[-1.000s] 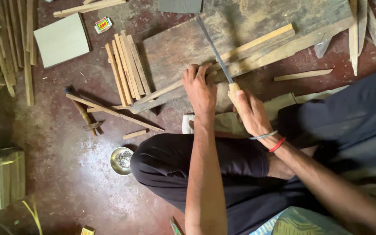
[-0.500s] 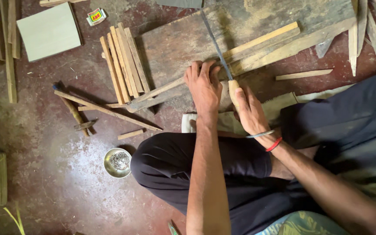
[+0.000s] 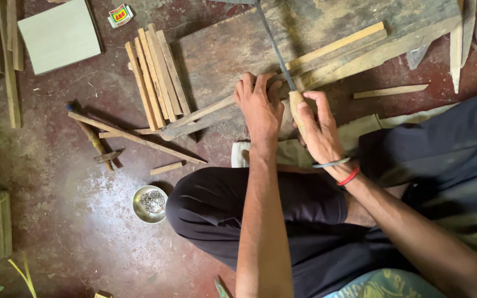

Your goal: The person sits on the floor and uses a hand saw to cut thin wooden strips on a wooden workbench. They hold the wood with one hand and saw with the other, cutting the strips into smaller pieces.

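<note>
My left hand (image 3: 260,105) presses down on a long wooden strip (image 3: 338,49) that lies across a big worn wooden board (image 3: 222,55) on the floor. My right hand (image 3: 318,129) grips the pale wooden handle of a thin-bladed saw (image 3: 274,47), whose dark blade runs up and away across the strip beside my left fingers. Both hands sit close together above my bent knee in dark trousers.
A stack of several cut wooden slats (image 3: 155,74) lies left of the board. A hammer (image 3: 92,138) and loose sticks lie on the red floor. A small metal bowl of nails (image 3: 150,203) stands by my knee. A pale square tile (image 3: 59,36) sits far left.
My right hand has drawn the saw back toward me a little while the left hand stays pressed on the strip. The view has shifted slightly.
</note>
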